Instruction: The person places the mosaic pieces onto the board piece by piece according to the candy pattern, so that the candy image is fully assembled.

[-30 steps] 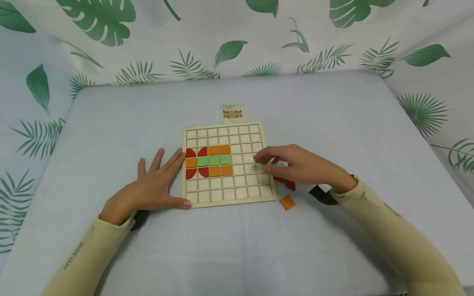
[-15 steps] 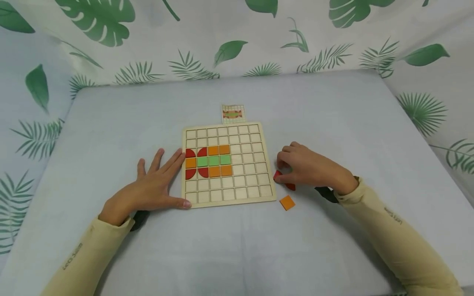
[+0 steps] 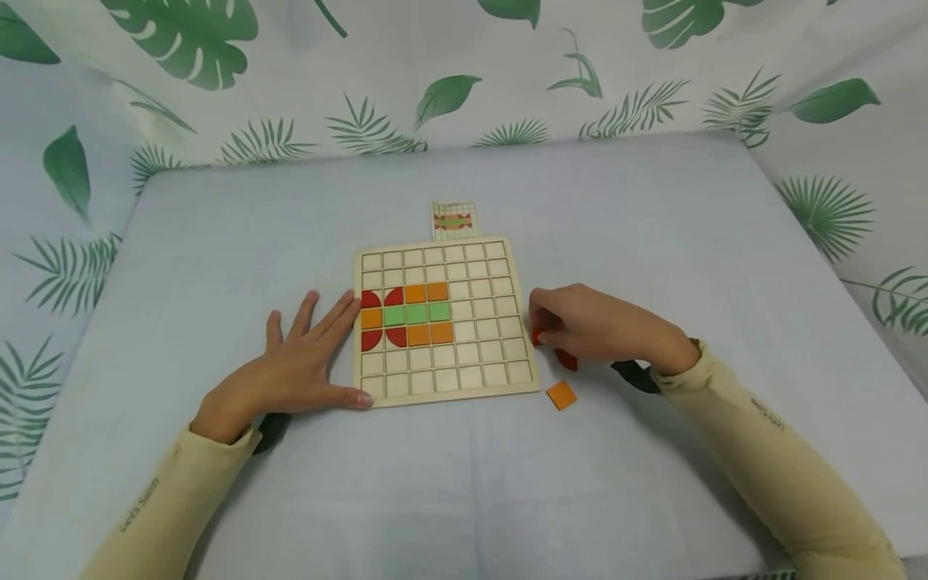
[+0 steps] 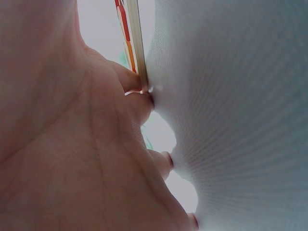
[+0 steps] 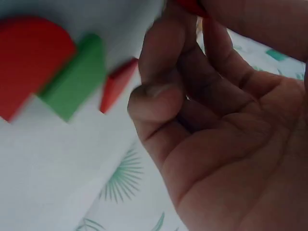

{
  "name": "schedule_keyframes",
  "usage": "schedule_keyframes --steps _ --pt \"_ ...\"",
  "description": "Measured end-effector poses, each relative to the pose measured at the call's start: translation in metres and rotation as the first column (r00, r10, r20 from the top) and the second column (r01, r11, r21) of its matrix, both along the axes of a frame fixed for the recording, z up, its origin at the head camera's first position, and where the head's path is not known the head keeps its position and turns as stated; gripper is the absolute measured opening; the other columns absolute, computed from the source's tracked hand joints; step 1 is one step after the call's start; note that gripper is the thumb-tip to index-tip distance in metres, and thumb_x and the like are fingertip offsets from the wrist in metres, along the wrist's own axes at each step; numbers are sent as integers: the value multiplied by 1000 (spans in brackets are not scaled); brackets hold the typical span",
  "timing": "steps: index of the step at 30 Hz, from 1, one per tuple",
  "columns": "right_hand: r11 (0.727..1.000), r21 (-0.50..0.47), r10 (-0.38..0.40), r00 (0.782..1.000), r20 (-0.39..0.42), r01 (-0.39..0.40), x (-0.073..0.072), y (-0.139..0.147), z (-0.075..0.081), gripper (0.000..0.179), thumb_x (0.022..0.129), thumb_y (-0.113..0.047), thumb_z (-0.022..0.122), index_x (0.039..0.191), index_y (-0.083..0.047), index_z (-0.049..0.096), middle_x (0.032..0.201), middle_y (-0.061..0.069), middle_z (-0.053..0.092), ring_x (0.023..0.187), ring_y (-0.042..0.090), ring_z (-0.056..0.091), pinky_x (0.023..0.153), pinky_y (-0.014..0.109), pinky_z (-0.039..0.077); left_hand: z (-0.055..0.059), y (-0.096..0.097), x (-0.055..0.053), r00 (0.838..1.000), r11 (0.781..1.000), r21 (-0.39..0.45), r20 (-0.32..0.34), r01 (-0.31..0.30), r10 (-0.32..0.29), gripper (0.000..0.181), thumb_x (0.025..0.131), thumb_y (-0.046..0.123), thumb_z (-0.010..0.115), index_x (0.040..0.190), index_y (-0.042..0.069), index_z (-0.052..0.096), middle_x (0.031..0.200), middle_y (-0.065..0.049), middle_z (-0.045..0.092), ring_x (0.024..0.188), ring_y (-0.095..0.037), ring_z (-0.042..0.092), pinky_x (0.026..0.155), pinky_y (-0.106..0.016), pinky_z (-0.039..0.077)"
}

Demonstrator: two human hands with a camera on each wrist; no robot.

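On the table lies a wooden grid board (image 3: 486, 354), its left part filled with red quarter-round, orange square and green square tiles. My left hand (image 3: 290, 374) is spread flat at the board's left edge, thumb on the near corner; the left wrist view shows fingertips on the cloth beside the board's side (image 4: 137, 43). Just off the board's right edge, my right hand (image 3: 598, 326) pinches a small red tile (image 3: 536, 336) between thumb and fingers. That red tile (image 5: 192, 6) shows only partly in the right wrist view. Another red tile (image 3: 566, 360) lies partly under this hand.
An orange square tile (image 3: 561, 395) lies near the board's near right corner. In the right wrist view, a green tile (image 5: 74, 79) lies between red tiles. Beyond the board's far edge is a small pattern card (image 3: 455, 221). A leaf-print cloth (image 3: 377, 129) hangs behind.
My right hand has gone from above the board to the loose tiles on its right, taken a red tile, and shifted slightly back toward the board. The left hand stays in place.
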State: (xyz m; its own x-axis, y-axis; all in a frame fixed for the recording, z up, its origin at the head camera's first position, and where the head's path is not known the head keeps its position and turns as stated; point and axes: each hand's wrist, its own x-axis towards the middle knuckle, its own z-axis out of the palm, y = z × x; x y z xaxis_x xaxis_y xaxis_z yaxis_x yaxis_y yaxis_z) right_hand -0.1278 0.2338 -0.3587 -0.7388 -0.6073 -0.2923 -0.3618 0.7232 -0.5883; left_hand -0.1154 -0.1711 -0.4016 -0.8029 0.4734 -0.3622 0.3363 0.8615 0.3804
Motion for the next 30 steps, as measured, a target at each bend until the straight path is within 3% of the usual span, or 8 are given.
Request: schedule_keyframes --steps 2,6,11,15,22,30 --pt "999 -47 -25 1000 -17 24 -5 0 5 11 102 2 65 101 -8 61 81 2 66 67 16 59 67 33 52 1 -1 0 1000 1000 1 -1 -3 3 137 78 74 82 174 14 3 181 -8 -1 159 -50 -15 112 -81 -15" --pt "992 -126 -40 995 -93 28 -14 -6 18 13 102 5 62 107 -6 64 89 3 68 81 18 63 73 35 54 1 -2 -1 1000 1000 1 -3 -2 2 137 78 74 82 174 14 4 181 -8 -1 159 -50 -15 112 -81 -15" --pt "980 -199 -58 989 -138 30 -27 -20 37 12 103 4 60 113 -3 64 96 8 70 86 26 68 77 39 57 1 -1 0 1000 1000 7 -5 1 -1 137 79 74 82 174 14 4 181 -8 -1 159 -50 -15 112 -82 -15" --pt "967 -243 -112 983 -147 74 -40 -31 43 13 103 3 60 115 -2 64 100 11 72 91 30 70 82 42 56 1 0 1 1000 1000 17 -9 -1 1 136 78 73 82 174 13 6 180 -9 0 159 -51 -14 112 -82 -13" --pt "948 -287 -164 983 -80 135 -61 -53 31 15 101 0 64 115 -2 66 102 11 72 93 26 69 81 38 54 2 3 2 1000 1000 13 -12 -1 1 138 77 74 83 174 13 5 180 -9 0 159 -52 -13 112 -83 -13" --pt "976 -211 -76 989 -126 49 -70 -73 12 8 98 2 67 104 -3 70 101 9 72 94 27 67 86 42 55 2 1 1 1000 1000 11 -3 -3 3 137 78 74 82 174 13 5 180 -9 1 159 -51 -14 112 -82 -14"
